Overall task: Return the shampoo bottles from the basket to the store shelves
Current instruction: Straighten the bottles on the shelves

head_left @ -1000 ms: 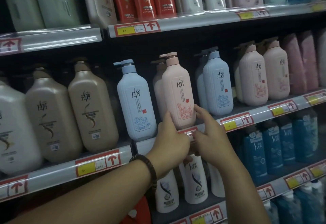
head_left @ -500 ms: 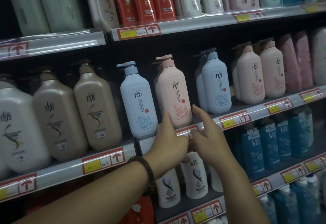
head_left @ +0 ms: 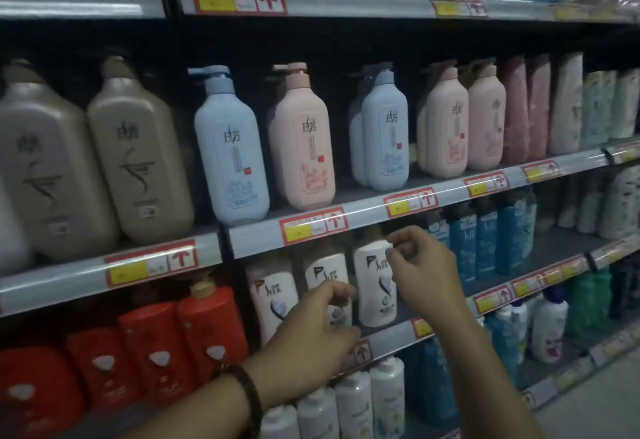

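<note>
Head view, right hand [head_left: 426,272] before white bottle [head_left: 373,295]

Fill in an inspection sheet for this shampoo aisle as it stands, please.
Surface: middle shelf, bottles standing in rows.
Job's things: pink pump bottle upright on the middle shelf between light blue pump bottles; basket not in view.
Clutter: nothing seen.
Hands: left hand and right hand loosely curled, holding nothing, in front of white bottles one shelf lower.
Cables: nothing seen.
Surroundings: tan bottles left, red bottles lower left, blue bottles right; price tags on shelf edges.
</note>
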Tool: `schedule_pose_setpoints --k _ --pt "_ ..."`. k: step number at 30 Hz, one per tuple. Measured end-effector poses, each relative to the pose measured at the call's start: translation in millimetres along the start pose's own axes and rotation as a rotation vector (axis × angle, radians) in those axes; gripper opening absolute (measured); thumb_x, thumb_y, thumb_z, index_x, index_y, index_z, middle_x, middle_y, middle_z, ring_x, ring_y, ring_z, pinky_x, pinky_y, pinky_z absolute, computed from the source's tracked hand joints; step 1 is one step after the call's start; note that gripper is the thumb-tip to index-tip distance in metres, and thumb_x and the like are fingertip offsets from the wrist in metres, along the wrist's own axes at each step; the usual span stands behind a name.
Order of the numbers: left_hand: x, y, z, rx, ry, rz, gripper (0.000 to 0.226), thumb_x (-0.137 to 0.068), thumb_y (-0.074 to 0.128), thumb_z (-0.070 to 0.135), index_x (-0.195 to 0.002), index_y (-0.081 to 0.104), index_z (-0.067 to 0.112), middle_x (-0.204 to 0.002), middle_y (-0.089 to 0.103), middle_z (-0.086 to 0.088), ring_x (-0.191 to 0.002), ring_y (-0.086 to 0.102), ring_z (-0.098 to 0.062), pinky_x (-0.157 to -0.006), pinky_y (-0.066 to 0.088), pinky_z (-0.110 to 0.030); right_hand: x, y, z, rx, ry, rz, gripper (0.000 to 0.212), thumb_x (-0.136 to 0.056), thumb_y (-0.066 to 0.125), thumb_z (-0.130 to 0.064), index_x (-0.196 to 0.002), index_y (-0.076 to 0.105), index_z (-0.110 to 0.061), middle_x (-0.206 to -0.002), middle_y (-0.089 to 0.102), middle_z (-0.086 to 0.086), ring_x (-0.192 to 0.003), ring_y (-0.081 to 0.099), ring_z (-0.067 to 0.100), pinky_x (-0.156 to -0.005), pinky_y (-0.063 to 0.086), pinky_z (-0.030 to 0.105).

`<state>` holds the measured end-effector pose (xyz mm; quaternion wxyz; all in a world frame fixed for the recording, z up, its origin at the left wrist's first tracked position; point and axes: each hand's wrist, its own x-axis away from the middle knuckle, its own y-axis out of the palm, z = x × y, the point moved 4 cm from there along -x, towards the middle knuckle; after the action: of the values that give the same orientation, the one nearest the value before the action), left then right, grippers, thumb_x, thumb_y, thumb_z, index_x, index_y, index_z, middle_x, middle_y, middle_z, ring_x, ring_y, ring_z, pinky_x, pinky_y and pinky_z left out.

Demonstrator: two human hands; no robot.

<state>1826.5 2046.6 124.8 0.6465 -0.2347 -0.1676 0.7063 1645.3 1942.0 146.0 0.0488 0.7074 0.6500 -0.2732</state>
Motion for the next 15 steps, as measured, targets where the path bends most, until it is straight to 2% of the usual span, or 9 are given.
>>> schedule_pose_setpoints --k 2,3,5,7,9,10,12,13,15 --pt "-8 23 -11 0.036 -0.076 -0.031 0.036 -0.099 0.071 0.017 -0.121 0.056 0.042 -0.129 0.058 0.018 -0.071 0.065 -0.005 -0.068 0.056 -0.021 -1 -6 27 0.098 0.087 0.001 0.017 -0.099 0.07 -0.025 -0.116 0.068 -0.028 -0.093 0.069 -0.012 -0.086 0.068 0.009 -0.069 0.05 0.029" --pt "-14 34 -15 0.058 -0.115 -0.053 0.041 -0.101 0.069 0.016 -0.129 0.053 0.041 -0.128 0.055 0.02 -0.068 0.067 -0.006 -0.062 0.056 -0.022 -4 -8 41 0.118 0.123 -0.002 0.021 -0.099 0.069 -0.027 -0.12 0.067 -0.028 -0.097 0.069 -0.012 -0.092 0.069 0.014 -0.076 0.053 0.033" --pt "-29 57 -24 0.093 -0.174 -0.096 0.058 -0.103 0.066 0.015 -0.152 0.041 0.033 -0.134 0.05 0.015 -0.077 0.073 -0.015 -0.063 0.059 -0.03 -8 -6 64 0.135 0.164 -0.039 0.03 -0.101 0.067 -0.025 -0.131 0.065 -0.026 -0.105 0.068 -0.01 -0.1 0.068 0.018 -0.087 0.055 0.038" --pt "-45 75 -31 0.101 -0.203 -0.097 0.07 -0.101 0.067 0.016 -0.159 0.033 0.034 -0.14 0.053 0.01 -0.085 0.076 -0.02 -0.062 0.06 -0.032 -13 3 83 0.049 0.209 -0.108 0.04 -0.103 0.063 -0.017 -0.143 0.06 -0.023 -0.119 0.066 -0.004 -0.098 0.069 0.02 -0.078 0.056 0.035" --pt "-57 88 -37 0.09 -0.212 -0.066 0.065 -0.098 0.066 0.013 -0.152 0.039 0.036 -0.129 0.064 0.005 -0.087 0.074 -0.021 -0.058 0.057 -0.03 -15 18 100 -0.146 0.31 -0.174 0.05 -0.104 0.059 -0.007 -0.152 0.052 -0.021 -0.137 0.059 0.003 -0.095 0.073 0.032 -0.057 0.058 0.033" --pt "-62 92 -39 0.093 -0.222 -0.047 0.058 -0.096 0.064 0.01 -0.144 0.044 0.036 -0.12 0.069 0.0 -0.086 0.074 -0.022 -0.057 0.056 -0.03 -16 27 110 -0.218 0.356 -0.192 0.057 -0.103 0.058 -0.004 -0.156 0.049 -0.022 -0.145 0.054 0.005 -0.098 0.074 0.039 -0.052 0.058 0.034" --pt "-72 100 -42 0.109 -0.257 -0.018 0.048 -0.093 0.059 0.008 -0.132 0.049 0.035 -0.113 0.072 -0.008 -0.088 0.075 -0.029 -0.057 0.058 -0.031 -19 41 128 -0.277 0.41 -0.225 0.071 -0.1 0.057 0.001 -0.164 0.041 -0.025 -0.156 0.048 0.006 -0.111 0.071 0.047 -0.056 0.061 0.039" --pt "-77 105 -45 0.128 -0.275 -0.004 0.045 -0.093 0.059 0.008 -0.129 0.051 0.034 -0.113 0.073 -0.011 -0.088 0.077 -0.033 -0.057 0.061 -0.034 -19 46 135 -0.278 0.408 -0.24 0.075 -0.099 0.057 0.003 -0.166 0.039 -0.027 -0.159 0.047 0.005 -0.119 0.069 0.046 -0.059 0.063 0.04" --pt "-89 112 -51 0.165 -0.283 0.051 0.043 -0.092 0.064 0.009 -0.125 0.053 0.033 -0.112 0.074 -0.013 -0.087 0.08 -0.037 -0.056 0.065 -0.04 -19 52 142 -0.229 0.362 -0.24 0.072 -0.097 0.057 0.003 -0.16 0.05 -0.031 -0.154 0.058 -0.001 -0.128 0.067 0.033 -0.073 0.066 0.038"
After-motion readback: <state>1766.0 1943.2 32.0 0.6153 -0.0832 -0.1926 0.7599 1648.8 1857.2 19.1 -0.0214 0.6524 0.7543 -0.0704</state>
